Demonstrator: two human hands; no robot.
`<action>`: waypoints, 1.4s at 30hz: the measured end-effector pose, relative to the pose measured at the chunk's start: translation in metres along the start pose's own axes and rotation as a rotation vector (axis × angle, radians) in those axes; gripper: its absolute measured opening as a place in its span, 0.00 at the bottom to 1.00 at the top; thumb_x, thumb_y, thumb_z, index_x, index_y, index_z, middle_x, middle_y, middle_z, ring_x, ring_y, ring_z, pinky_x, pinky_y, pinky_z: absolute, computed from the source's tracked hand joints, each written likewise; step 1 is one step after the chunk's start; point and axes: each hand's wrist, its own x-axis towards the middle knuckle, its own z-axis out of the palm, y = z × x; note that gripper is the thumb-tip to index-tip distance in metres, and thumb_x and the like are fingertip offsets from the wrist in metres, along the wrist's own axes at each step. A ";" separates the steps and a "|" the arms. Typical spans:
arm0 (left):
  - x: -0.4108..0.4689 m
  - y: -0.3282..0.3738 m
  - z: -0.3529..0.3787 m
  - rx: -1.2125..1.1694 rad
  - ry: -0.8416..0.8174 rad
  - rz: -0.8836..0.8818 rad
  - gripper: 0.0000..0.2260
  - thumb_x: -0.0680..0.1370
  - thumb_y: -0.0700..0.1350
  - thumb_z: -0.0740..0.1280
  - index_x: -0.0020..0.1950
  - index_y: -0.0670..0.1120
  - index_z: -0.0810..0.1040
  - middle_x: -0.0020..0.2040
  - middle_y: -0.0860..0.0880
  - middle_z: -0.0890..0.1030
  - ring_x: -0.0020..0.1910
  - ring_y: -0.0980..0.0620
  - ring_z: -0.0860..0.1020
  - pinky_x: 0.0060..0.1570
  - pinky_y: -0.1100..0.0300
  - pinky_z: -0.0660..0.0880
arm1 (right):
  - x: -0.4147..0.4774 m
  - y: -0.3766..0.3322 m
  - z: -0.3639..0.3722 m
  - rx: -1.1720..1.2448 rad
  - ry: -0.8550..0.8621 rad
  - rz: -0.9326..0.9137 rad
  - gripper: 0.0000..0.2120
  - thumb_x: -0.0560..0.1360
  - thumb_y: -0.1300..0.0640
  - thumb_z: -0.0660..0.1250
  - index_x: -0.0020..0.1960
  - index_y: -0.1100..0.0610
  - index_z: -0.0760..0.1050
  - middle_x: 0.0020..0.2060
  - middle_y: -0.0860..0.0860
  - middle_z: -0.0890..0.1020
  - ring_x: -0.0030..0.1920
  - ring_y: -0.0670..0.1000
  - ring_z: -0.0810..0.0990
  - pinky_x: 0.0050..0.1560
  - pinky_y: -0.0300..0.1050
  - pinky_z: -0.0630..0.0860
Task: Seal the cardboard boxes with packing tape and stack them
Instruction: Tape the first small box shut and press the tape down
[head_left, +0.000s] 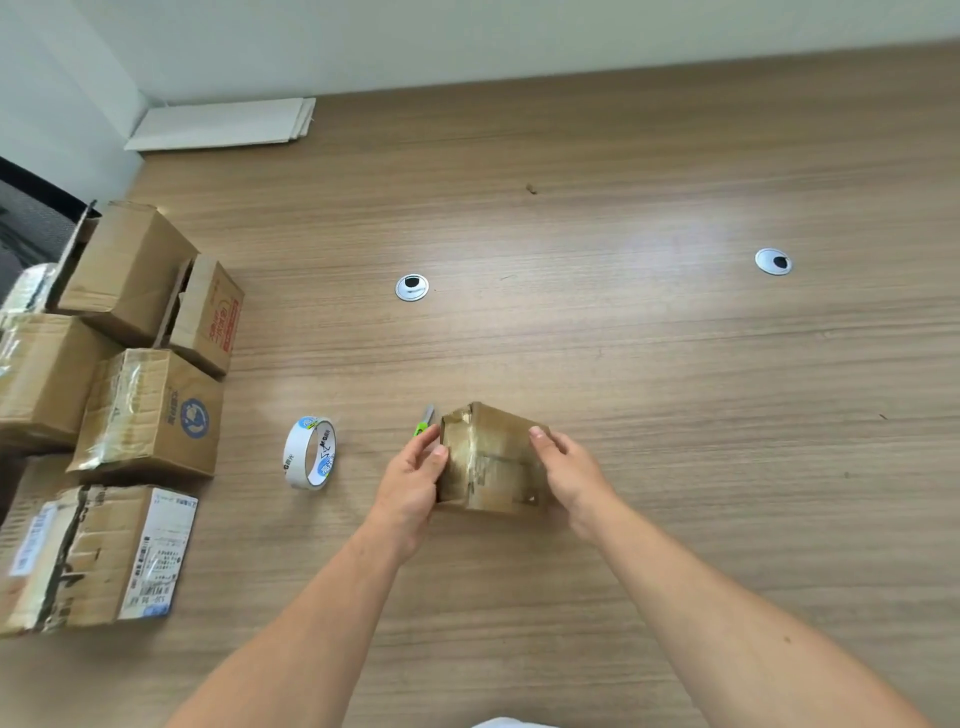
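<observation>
Between left hand (415, 483) and right hand (566, 467), each gripping a side, sits the small brown taped cardboard box (491, 462); seams should be pressed flat before fetching the white tape roll (310, 452) leftward.

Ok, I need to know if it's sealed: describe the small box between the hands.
The small box is worn brown cardboard, flaps closed, its top glossy with clear tape and scuffed, torn patches. It sits on the wooden table. The left hand grips its left side, the right hand its right, thumbs on top. A green cutter lies by its far left corner.
</observation>
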 end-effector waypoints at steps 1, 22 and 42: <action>0.006 -0.005 -0.002 0.100 0.061 0.047 0.10 0.83 0.40 0.64 0.63 0.48 0.79 0.57 0.46 0.84 0.53 0.51 0.81 0.64 0.50 0.77 | 0.003 0.003 0.003 -0.001 -0.003 0.006 0.29 0.80 0.41 0.65 0.77 0.52 0.68 0.71 0.49 0.74 0.71 0.52 0.72 0.73 0.49 0.66; 0.015 -0.029 -0.005 0.846 0.247 0.222 0.17 0.83 0.52 0.62 0.39 0.43 0.70 0.34 0.47 0.74 0.41 0.40 0.73 0.39 0.53 0.61 | 0.002 0.008 0.032 -0.437 0.159 -0.251 0.11 0.80 0.51 0.68 0.44 0.54 0.70 0.40 0.50 0.77 0.42 0.54 0.73 0.38 0.43 0.59; 0.020 -0.028 -0.003 0.715 0.241 0.217 0.18 0.83 0.52 0.63 0.36 0.46 0.66 0.31 0.50 0.71 0.36 0.42 0.70 0.38 0.52 0.63 | 0.006 0.011 0.031 -0.474 0.134 -0.193 0.17 0.78 0.44 0.69 0.41 0.56 0.74 0.47 0.56 0.79 0.51 0.58 0.78 0.45 0.43 0.63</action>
